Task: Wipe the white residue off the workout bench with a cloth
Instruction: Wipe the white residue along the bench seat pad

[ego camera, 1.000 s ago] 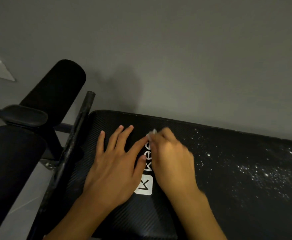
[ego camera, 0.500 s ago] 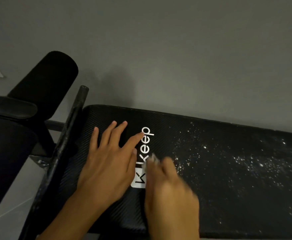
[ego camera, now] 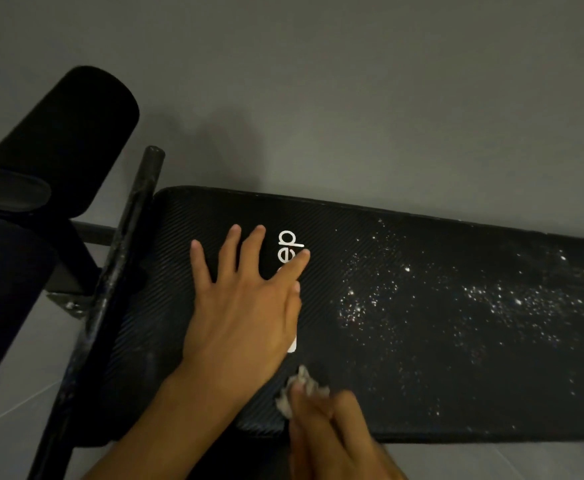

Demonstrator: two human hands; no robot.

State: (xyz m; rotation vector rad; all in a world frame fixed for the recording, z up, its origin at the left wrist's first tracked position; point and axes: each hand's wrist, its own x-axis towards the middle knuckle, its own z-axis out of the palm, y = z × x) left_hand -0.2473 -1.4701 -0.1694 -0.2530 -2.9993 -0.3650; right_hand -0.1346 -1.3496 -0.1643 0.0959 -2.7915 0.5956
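The black padded workout bench (ego camera: 404,393) runs from the middle of the view to the right edge, with white logo lettering (ego camera: 288,249) near its left end. White residue (ego camera: 491,299) speckles the pad's middle and right part. My left hand (ego camera: 245,313) lies flat on the pad with its fingers spread, partly covering the logo. My right hand (ego camera: 332,431), blurred, grips a small crumpled whitish cloth (ego camera: 299,388) at the pad's near edge, just right of my left wrist.
A black metal bar (ego camera: 124,258) slants along the bench's left end. Two black foam rollers (ego camera: 65,140) and the bench frame stand at the left. A grey wall (ego camera: 352,98) lies behind the bench, and grey floor shows at the bottom.
My right hand has dragged the cloth from the logo's far end toward me, down to the pad's near edge. My left hand stays flat on the pad. The view shifted slightly.
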